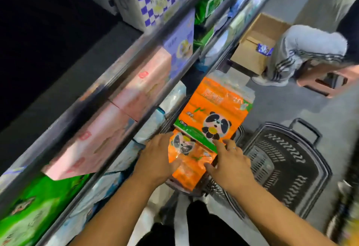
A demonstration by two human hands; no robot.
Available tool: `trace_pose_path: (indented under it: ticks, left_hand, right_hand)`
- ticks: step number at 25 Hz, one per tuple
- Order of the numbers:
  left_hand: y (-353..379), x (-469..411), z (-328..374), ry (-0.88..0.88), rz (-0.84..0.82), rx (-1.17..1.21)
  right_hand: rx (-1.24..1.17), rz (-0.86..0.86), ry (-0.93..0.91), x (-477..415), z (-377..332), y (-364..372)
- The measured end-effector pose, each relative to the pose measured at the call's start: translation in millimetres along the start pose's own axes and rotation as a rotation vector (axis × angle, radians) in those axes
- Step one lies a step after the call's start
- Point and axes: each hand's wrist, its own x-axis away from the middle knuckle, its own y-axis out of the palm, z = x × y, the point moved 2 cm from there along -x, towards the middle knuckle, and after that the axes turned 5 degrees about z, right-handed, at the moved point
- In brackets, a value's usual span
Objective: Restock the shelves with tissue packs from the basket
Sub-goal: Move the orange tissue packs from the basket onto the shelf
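The basket (281,168) is the landmark: a dark slatted plastic one on the floor. At its left end lie two orange tissue packs. The lower pack (189,170) is nearest the person, and the upper pack (211,109) overlaps its far edge. Whether they rest in this basket or in a second one just left of it, I cannot tell.

The left hand (155,160) lies flat against the lower pack's left side with its thumb on the face. The right hand (231,165) brackets the right side, fingers spread and reaching the upper pack's green band. Neither hand is curled round anything yet; both are loose and only pressing.

In my judgement, the main risk is the overlap. If the lower pack is pulled out, the upper one probably tips or slides off toward the floor. The film wrap looks glossy, so a flat-handed squeeze could slip. The shelf (97,94) left of the basket overhangs closely and looks full of pink packs (136,90), so a lifted pack could knock the rail. Beyond the basket a crouched person (303,51) and a cardboard box (250,51) narrow the aisle.

The orange packs show a cartoon panda, and their large characters are too blurred to read. A figure like "10" sits on the green band. The red marks on the pink packs are illegible.
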Motion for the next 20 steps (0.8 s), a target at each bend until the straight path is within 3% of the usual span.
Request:
trace_pose_path:
  ticks: [4, 8, 14, 17, 20]
  left_hand:
    - [49.5, -70.7, -20.6, -0.019, -0.137, 0.001]
    - [90.6, -149.6, -40.5, 0.064, -0.133, -0.04]
    - [139.4, -248.1, -48.5, 0.064, -0.093, 0.09]
    - [158.5, -281.1, -44.6, -0.015, -0.066, 0.302]
    - [166.6, -293.9, -49.4, -0.079, -0.083, 0.433]
  right_hand:
    - [-0.064, 0.034, 0.098, -66.0, 17.1, 38.7]
    - [-0.183, 0.109, 0.241, -133.6, 34.0, 92.2]
    - [-0.509, 0.557, 0.453, -181.2, 63.8, 149.6]
    - [-0.779, 0.543, 0.597, -196.5, 80.9, 161.2]
    - [-0.98, 0.533, 0.63, -210.5, 89.7, 171.1]
